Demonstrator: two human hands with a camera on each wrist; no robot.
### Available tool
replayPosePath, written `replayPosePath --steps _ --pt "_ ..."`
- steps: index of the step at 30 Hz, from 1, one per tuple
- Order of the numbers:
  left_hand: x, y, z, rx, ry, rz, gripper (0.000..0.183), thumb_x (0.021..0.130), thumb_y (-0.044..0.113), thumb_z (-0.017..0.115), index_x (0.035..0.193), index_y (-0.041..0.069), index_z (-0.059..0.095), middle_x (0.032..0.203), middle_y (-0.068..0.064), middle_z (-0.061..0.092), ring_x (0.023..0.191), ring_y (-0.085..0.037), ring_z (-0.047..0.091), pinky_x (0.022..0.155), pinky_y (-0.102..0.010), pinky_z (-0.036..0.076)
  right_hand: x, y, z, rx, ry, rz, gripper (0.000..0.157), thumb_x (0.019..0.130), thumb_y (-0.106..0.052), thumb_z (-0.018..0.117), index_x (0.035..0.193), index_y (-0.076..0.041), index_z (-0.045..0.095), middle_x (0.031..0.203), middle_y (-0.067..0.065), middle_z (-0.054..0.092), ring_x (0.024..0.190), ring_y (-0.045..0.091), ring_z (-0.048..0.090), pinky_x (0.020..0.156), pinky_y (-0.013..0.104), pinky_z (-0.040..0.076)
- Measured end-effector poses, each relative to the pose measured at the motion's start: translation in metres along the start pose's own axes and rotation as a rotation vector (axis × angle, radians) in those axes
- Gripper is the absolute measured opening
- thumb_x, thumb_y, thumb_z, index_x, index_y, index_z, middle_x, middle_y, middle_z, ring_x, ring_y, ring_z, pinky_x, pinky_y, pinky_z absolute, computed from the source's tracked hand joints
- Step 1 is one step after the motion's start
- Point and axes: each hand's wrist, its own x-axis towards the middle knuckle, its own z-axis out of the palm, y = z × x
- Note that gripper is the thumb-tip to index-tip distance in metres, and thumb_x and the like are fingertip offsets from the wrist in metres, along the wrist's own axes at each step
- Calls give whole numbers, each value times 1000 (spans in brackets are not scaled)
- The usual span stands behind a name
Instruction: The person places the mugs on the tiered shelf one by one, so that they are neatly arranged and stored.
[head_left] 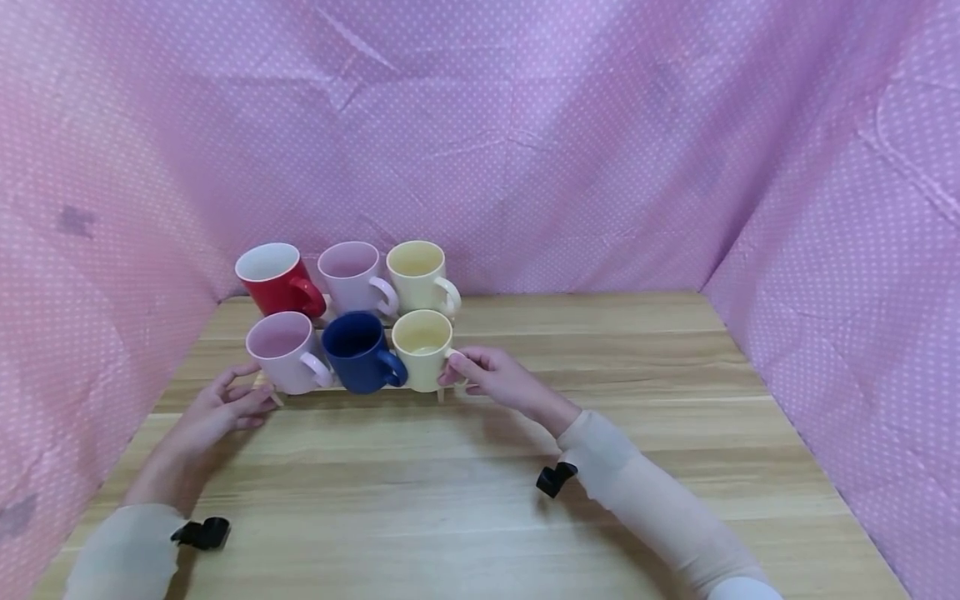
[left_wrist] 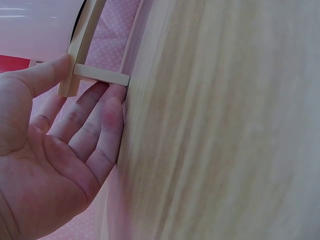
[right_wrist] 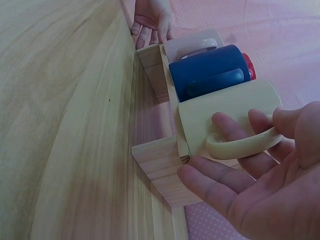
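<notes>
A light wooden rack (left_wrist: 103, 75) carries two rows of mugs. My left hand (head_left: 217, 412) is at its left end, the thumb on the end of the top slat and the fingers curled behind and below it. At the front right stands a pale yellow mug (head_left: 422, 365). My right hand (right_wrist: 272, 182) holds its handle, thumb on the upper part and fingertips against the mug's side. Lower fingers of that hand lie near the rack's end. Beside the yellow mug are a dark blue mug (head_left: 362, 362) and a pale pink mug (head_left: 288, 358).
Behind the front row stand a red mug (head_left: 281, 287) with a white inside, another pink mug (head_left: 352, 279) and another yellow mug (head_left: 415, 279). The rack rests on a wood-grain table (head_left: 420, 517). Pink dotted cloth (head_left: 510, 150) hangs behind and at both sides.
</notes>
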Motion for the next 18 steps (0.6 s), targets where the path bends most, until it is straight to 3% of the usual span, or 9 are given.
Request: replayPosePath --steps 5,13,18 --pt "-1 1 -1 -18 -4 9 44 104 27 62 140 23 38 109 10 71 98 -11 72 81 -29 60 1 1 1 -11 -7 -9 38 109 -37 47 109 -3 65 111 7 74 112 19 66 99 57 50" --pt "-1 1 -3 7 -13 16 50 104 28 62 145 17 35 112 8 71 98 -12 72 81 -30 60 2 1 1 -12 -3 -1 40 109 -38 47 109 -3 65 111 8 73 112 20 66 98 56 51" --pt "1 0 -3 3 -15 25 44 104 26 61 141 21 37 109 10 71 97 -11 72 80 -30 60 3 3 1 -12 -2 0 41 109 -39 46 108 -2 65 112 8 73 112 21 66 97 56 52"
